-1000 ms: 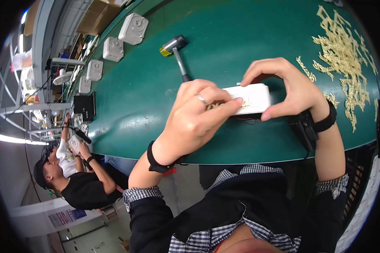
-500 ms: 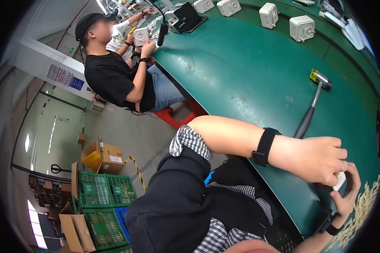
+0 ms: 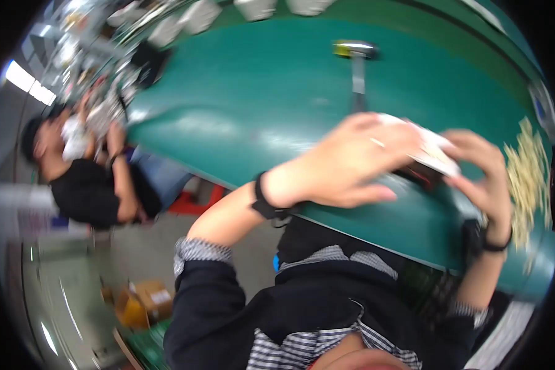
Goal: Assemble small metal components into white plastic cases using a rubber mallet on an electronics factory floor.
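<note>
Above the counter (image 3: 259, 111), right fingers (image 3: 472, 143) pinch a white box (image 3: 439, 158), likely light, hard, best held at its ends; left fingers (image 3: 370, 195), can't tell.

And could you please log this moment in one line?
left hand: over white part; right hand: holding its right end; hammer: on green table; cream pieces: heaped at right
</note>
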`<state>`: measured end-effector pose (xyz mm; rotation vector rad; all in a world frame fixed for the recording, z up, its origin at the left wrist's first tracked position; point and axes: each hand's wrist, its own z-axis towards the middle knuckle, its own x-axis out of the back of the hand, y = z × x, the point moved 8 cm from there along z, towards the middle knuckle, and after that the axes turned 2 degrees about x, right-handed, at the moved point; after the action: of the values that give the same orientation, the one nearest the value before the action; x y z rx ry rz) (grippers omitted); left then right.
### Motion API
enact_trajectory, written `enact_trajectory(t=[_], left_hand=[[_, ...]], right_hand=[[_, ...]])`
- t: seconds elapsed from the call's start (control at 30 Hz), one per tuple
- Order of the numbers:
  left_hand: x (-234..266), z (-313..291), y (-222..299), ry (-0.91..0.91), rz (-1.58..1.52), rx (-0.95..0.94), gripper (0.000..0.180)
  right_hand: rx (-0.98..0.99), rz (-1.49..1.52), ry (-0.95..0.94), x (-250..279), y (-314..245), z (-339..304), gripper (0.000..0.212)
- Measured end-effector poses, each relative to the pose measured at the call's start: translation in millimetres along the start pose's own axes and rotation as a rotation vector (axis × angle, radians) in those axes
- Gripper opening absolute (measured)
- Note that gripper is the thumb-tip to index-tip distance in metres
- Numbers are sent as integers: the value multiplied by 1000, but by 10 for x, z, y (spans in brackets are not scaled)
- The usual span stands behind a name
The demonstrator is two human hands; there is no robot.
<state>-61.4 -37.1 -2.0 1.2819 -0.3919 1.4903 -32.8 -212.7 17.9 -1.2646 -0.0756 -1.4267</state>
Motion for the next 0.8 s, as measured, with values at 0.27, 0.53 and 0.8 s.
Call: enact_trajectory(t=[0.27, 0.53, 0.8], left_hand=[[85, 194, 82, 40, 90, 52, 73], [44, 259, 86, -29, 246, 128, 73], [39, -183, -335, 165, 137, 687, 61]], right_hand=[[-253, 162, 215, 35, 245, -204, 55], [-286, 174, 213, -85, 278, -235, 55], [-271, 151, 274, -72, 279, -263, 51]])
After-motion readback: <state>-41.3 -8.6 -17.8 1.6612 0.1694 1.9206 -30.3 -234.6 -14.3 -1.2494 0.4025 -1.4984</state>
